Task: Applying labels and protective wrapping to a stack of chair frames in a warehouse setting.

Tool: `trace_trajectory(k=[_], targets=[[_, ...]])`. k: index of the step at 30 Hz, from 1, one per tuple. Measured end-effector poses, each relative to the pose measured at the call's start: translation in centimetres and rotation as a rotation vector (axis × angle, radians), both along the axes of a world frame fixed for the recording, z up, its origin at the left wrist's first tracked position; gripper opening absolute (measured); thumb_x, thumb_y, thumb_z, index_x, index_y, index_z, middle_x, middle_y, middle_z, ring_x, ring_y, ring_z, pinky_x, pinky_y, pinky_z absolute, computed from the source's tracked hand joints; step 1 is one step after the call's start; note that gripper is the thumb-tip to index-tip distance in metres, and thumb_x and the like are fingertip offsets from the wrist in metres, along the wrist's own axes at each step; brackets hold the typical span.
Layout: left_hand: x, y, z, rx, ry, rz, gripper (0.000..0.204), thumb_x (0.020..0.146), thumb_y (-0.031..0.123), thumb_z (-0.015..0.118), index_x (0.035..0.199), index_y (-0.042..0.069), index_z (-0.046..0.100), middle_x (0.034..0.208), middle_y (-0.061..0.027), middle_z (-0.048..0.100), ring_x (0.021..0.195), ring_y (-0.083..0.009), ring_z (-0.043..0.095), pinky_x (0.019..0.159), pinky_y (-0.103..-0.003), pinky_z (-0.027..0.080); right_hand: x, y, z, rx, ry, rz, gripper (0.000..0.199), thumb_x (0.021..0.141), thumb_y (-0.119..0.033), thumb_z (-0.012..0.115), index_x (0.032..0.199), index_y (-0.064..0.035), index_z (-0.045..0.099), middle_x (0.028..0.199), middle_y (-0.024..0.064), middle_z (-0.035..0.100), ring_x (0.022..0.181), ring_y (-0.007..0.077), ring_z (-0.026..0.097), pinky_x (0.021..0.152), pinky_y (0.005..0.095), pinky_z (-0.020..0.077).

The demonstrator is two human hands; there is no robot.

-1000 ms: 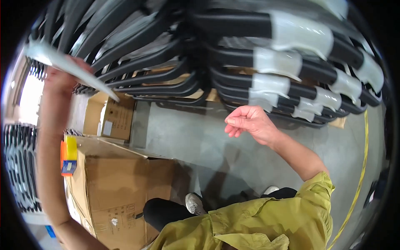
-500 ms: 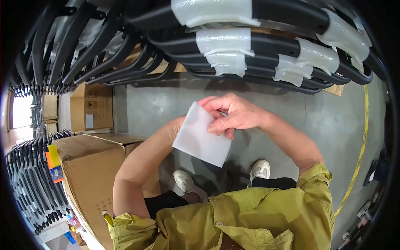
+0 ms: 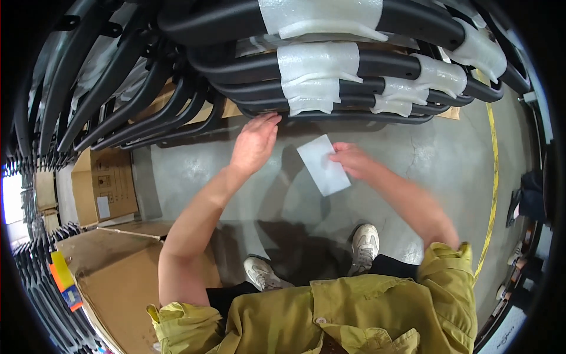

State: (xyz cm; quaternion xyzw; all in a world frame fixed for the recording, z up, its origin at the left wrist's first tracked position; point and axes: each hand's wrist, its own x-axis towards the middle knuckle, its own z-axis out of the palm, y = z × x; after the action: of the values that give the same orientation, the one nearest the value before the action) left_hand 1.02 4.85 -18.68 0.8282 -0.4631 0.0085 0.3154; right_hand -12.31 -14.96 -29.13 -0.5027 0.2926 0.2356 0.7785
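Observation:
My right hand [image 3: 352, 160] pinches a white foam sheet [image 3: 323, 165] by its right edge, holding it flat above the floor. My left hand [image 3: 254, 143] is spread with fingers apart, its fingertips reaching up to the lowest black tube [image 3: 354, 117] of a stack of bent black metal frames [image 3: 247, 23]. Several of these tubes carry white foam wraps [image 3: 317, 75] around them. The left hand holds nothing.
Cardboard boxes stand at the left [image 3: 106, 183] and lower left [image 3: 112, 277]. More black frames line the far left edge [image 3: 35, 277]. A yellow line [image 3: 494, 177] runs down the grey concrete floor at the right. My shoes [image 3: 365, 245] show below.
The foam sheet passed from the left hand, raised high at first, to both hands, and now to the right hand alone. The left hand has let go and moved up to the frames.

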Motion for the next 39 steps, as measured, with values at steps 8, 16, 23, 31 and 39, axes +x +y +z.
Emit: trace_trajectory(k=[8, 16, 23, 31, 39], targets=[[2.6, -3.9, -4.2, 0.401, -0.103, 0.15, 0.029, 0.082, 0.022, 0.041, 0.098, 0.001, 0.05, 0.096, -0.0183, 0.054, 0.095, -0.0337, 0.048, 0.085, -0.044, 0.034, 6.5, 3.0, -4.4, 0.041, -0.154, -0.573, 0.024, 0.071, 0.001, 0.058, 0.094, -0.0045, 0.053, 0.089, 0.004, 0.056, 0.08, 0.0151, 0.053, 0.068, 0.0289, 0.0433], [2.7, -5.9, -6.4, 0.623, 0.116, 0.253, 0.029, 0.077, 0.017, 0.044, 0.104, 0.007, 0.05, 0.103, -0.0119, 0.053, 0.102, -0.0286, 0.044, 0.089, -0.044, 0.026, 7.2, 2.1, -2.5, 0.148, -0.308, -0.635, 0.025, 0.07, 0.006, 0.059, 0.093, -0.0035, 0.056, 0.09, 0.0051, 0.058, 0.084, 0.0181, 0.054, 0.077, 0.031, 0.0425], [2.7, -4.7, -8.0, 0.193, 0.014, 0.261, 0.023, 0.073, 0.014, 0.05, 0.095, 0.008, 0.055, 0.091, -0.0126, 0.057, 0.09, -0.0318, 0.049, 0.086, -0.042, 0.031, 5.7, 4.9, -4.3, 0.284, -0.247, -0.452, 0.022, 0.071, -0.001, 0.061, 0.092, 0.0003, 0.056, 0.089, 0.0085, 0.059, 0.082, 0.0168, 0.056, 0.073, 0.03, 0.0435], [1.5, -4.1, -6.4, -0.019, -0.228, 0.11, 0.014, 0.07, 0.008, 0.056, 0.083, 0.004, 0.056, 0.088, -0.0127, 0.057, 0.08, -0.0277, 0.054, 0.076, -0.037, 0.041, 6.2, 4.8, -2.1, 0.232, -0.211, -0.488, 0.018, 0.075, -0.006, 0.059, 0.09, 0.0017, 0.055, 0.085, 0.009, 0.059, 0.072, 0.016, 0.057, 0.063, 0.0265, 0.0476], [2.9, -2.6, -6.1, -0.057, -0.34, -0.208, 0.014, 0.069, 0.011, 0.059, 0.082, 0.006, 0.057, 0.091, -0.0056, 0.057, 0.083, -0.0231, 0.054, 0.077, -0.034, 0.042, 6.5, 4.7, -1.9, 0.06, -0.34, -0.58, 0.017, 0.07, 0.004, 0.056, 0.086, 0.0047, 0.054, 0.081, 0.0105, 0.058, 0.067, 0.0155, 0.057, 0.059, 0.0257, 0.0479]])
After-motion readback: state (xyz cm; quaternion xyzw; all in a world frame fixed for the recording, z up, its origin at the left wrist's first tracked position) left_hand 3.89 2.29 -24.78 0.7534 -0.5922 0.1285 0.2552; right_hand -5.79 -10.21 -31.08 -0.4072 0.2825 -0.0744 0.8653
